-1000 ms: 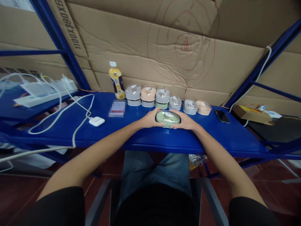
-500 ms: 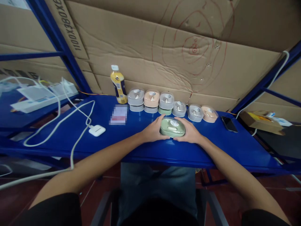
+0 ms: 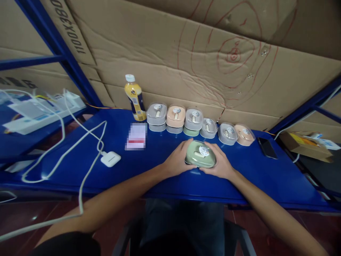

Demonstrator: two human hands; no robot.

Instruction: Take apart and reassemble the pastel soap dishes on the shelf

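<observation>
Between both hands is a green lunch box (image 3: pixel 200 155) with a clear lid, a pale latch and a round sticker. My left hand (image 3: pixel 179 159) wraps its left side, and my right hand (image 3: pixel 220 163) grips its right side. Behind it runs a row of similar boxes: a stacked grey box (image 3: pixel 156 113), a stacked peach box (image 3: pixel 176 115), and a grey box (image 3: pixel 194 119) on top of a green one. Single grey boxes (image 3: pixel 209 128) and a peach box (image 3: pixel 244 135) continue the row to the right. The green box's underside is hidden.
A yellow drink bottle (image 3: pixel 135 97) stands left of the row, with a blurred card (image 3: pixel 136 136) before it. A white earphone case (image 3: pixel 110 159) lies on a looping cable. A phone (image 3: pixel 268 148) rests at right. Cardboard (image 3: pixel 149 46) backs the blue table (image 3: pixel 170 190).
The view has shifted, so the table's contents sit a little lower in it. Both hands still hold the green lunch box, which now appears slightly more tilted.
</observation>
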